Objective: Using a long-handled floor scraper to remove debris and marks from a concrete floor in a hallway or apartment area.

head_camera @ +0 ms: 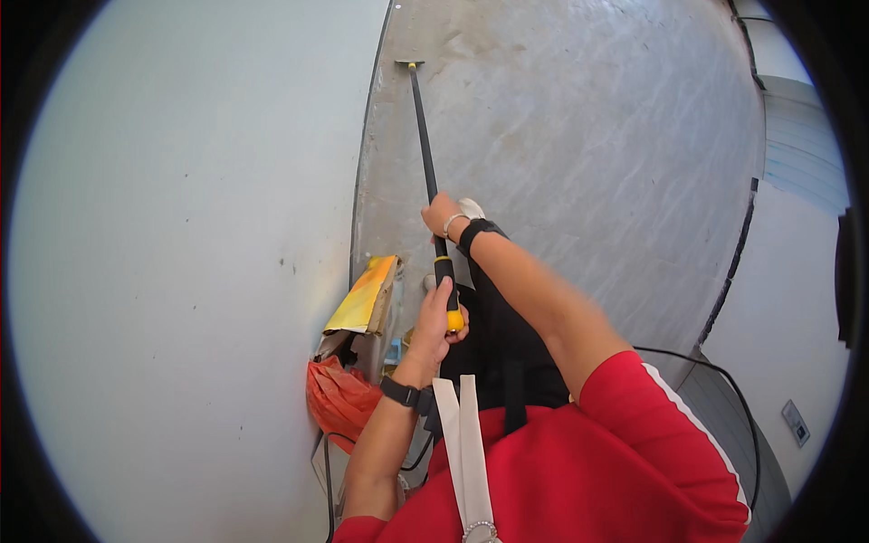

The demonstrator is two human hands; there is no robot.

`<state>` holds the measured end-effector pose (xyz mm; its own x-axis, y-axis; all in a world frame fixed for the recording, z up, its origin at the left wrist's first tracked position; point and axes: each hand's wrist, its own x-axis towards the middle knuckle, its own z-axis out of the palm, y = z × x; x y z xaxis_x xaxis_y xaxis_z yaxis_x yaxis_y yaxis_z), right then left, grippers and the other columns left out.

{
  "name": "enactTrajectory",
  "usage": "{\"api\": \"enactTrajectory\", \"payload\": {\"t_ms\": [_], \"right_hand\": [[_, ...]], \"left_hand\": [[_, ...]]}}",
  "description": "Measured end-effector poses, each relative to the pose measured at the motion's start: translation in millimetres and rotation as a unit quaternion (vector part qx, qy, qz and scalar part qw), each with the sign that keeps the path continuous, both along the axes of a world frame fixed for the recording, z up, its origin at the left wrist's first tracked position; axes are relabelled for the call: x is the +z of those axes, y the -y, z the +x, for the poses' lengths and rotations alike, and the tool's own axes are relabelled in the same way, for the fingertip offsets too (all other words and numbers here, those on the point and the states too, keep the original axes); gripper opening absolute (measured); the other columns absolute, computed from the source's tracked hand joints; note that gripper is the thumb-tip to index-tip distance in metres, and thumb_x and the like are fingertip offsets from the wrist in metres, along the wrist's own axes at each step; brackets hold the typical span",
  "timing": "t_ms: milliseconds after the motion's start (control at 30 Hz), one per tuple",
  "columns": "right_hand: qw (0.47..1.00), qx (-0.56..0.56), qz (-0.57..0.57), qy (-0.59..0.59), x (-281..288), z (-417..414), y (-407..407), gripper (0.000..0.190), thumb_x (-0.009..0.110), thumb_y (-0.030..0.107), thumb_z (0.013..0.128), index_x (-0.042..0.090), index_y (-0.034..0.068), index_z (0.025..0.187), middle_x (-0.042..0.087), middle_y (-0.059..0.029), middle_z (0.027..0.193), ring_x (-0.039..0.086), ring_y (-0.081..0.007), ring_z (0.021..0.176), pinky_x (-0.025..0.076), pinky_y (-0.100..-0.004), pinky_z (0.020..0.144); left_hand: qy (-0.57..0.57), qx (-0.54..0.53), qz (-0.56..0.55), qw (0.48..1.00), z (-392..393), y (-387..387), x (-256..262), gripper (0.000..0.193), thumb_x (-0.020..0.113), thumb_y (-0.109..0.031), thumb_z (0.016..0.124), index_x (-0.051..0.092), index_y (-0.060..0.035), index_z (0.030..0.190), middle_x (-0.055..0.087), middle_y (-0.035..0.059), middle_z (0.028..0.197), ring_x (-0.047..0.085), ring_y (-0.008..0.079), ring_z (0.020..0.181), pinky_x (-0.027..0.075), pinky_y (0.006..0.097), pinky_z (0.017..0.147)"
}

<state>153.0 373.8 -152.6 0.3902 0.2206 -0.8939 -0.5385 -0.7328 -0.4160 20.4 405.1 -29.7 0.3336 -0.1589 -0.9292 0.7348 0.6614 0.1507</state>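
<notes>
A long-handled floor scraper (pixel 423 136) reaches away from me along the foot of the left wall. Its flat blade (pixel 400 63) meets the grey concrete floor (pixel 577 149) near the wall's edge. My left hand (pixel 434 315) is wrapped around the black and yellow grip at the near end of the handle. Farther up the black shaft, my right hand (pixel 445 212) holds it from the right side. Parts of my shoes and dark trousers show beneath the handle.
A white wall (pixel 204 203) with small dark marks rises on the left. Beside my left arm stand an open cardboard box (pixel 363 295) with a yellow-orange side and a red plastic bag (pixel 339 397). A black cable (pixel 730 383) runs at right, near a wall socket plate (pixel 795 423).
</notes>
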Motion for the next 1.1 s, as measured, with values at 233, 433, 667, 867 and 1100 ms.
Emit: {"api": "enactTrajectory", "payload": {"t_ms": [233, 433, 667, 867, 1100], "right_hand": [[0.980, -0.156, 0.116, 0.046, 21.9, -62.2, 30.6, 0.031, 0.045, 0.019, 0.076, 0.037, -0.008, 0.088, 0.053, -0.0151, 0.061, 0.053, -0.0243, 0.045, 0.045, -0.0327, 0.040], [0.952, -0.269, 0.142, -0.027, 45.3, -49.7, 26.6, 0.030, 0.044, 0.022, 0.077, 0.039, -0.004, 0.092, 0.048, -0.0075, 0.057, 0.046, -0.0161, 0.037, 0.039, -0.0276, 0.034], [0.968, -0.205, 0.143, 0.020, 13.1, 55.4, 16.2, 0.025, 0.042, 0.015, 0.075, 0.038, -0.008, 0.083, 0.050, -0.0152, 0.061, 0.052, -0.0269, 0.040, 0.043, -0.0324, 0.036], [0.945, -0.265, 0.164, -0.099, 55.2, 20.0, 25.5, 0.023, 0.042, 0.014, 0.073, 0.037, -0.007, 0.081, 0.049, -0.0127, 0.060, 0.052, -0.0239, 0.041, 0.042, -0.0316, 0.034], [0.962, -0.235, 0.139, -0.010, 34.4, 87.6, 2.4, 0.027, 0.043, 0.014, 0.073, 0.036, -0.011, 0.081, 0.048, -0.0174, 0.062, 0.052, -0.0274, 0.040, 0.043, -0.0335, 0.036]], "left_hand": [[-0.033, 0.008, -0.014, 0.999, -33.5, 8.3, 50.9, 0.030, 0.042, -0.039, 0.081, 0.039, -0.0092, 0.080, 0.047, 0.0068, 0.053, 0.046, 0.0154, 0.041, 0.033, 0.0224, 0.036], [-0.123, 0.132, -0.105, 0.978, -10.2, 10.6, 74.9, 0.028, 0.044, -0.037, 0.081, 0.039, -0.0103, 0.078, 0.046, 0.0053, 0.055, 0.045, 0.0149, 0.044, 0.036, 0.0239, 0.040], [-0.037, 0.145, -0.123, 0.981, 79.4, 10.0, 51.7, 0.028, 0.042, -0.035, 0.082, 0.042, -0.0078, 0.084, 0.042, 0.0041, 0.056, 0.039, 0.0131, 0.041, 0.032, 0.0230, 0.039], [-0.102, 0.148, -0.121, 0.976, 63.6, 8.1, 96.1, 0.031, 0.042, -0.037, 0.081, 0.043, -0.0066, 0.084, 0.041, 0.0049, 0.055, 0.039, 0.0151, 0.040, 0.032, 0.0234, 0.039], [-0.052, 0.160, -0.124, 0.978, 118.3, -4.3, 65.6, 0.029, 0.043, -0.036, 0.081, 0.041, -0.0069, 0.083, 0.041, 0.0056, 0.054, 0.040, 0.0148, 0.039, 0.031, 0.0238, 0.037]]}}
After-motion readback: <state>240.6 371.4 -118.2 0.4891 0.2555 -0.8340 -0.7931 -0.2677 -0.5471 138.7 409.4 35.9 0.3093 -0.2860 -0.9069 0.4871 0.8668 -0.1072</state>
